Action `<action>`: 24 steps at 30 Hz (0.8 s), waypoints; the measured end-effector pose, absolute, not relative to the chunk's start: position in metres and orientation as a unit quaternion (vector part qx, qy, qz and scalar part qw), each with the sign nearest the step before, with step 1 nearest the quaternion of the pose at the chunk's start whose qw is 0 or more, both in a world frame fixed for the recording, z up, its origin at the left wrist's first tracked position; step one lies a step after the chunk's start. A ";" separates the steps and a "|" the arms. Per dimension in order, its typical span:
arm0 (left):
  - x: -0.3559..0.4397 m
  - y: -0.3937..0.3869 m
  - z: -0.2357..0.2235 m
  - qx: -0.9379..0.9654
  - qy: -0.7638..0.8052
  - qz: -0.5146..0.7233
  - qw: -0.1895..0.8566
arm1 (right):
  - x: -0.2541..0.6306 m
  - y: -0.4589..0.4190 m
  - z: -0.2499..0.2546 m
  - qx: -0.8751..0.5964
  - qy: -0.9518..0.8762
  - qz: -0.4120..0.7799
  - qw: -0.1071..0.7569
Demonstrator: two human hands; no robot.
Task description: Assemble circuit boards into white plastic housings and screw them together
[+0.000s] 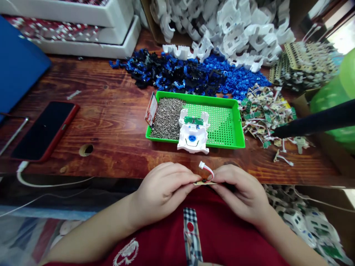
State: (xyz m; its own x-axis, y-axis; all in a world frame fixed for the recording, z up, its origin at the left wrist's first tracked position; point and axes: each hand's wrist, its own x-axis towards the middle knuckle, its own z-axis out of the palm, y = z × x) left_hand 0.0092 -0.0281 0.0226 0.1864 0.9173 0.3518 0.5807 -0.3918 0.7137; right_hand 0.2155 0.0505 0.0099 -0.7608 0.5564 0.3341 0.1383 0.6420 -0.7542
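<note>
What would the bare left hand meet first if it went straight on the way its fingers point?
Beyond the thin tan circuit board the left hand pinches, probably the bare right hand, though depth is unclear.

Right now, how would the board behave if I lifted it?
The board is likely light: it looks thin, pinched by the left hand and right hand. It's probably stiff, running straight between them. Its cable seems bendy, arching up, so the loose plug may swing.

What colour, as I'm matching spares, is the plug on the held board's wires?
The plug is white, as the head view shows.
</note>
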 end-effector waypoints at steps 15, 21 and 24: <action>-0.007 0.020 0.085 0.642 0.525 0.242 0.504 | 0.235 0.060 0.010 -0.140 -0.885 0.234 0.378; -0.119 0.099 0.067 0.541 0.798 0.260 0.055 | 0.240 0.058 -0.023 -0.254 -0.816 0.280 0.438; -0.162 0.142 0.047 0.520 0.837 0.169 0.030 | 0.239 0.059 -0.037 -0.285 -0.796 0.299 0.442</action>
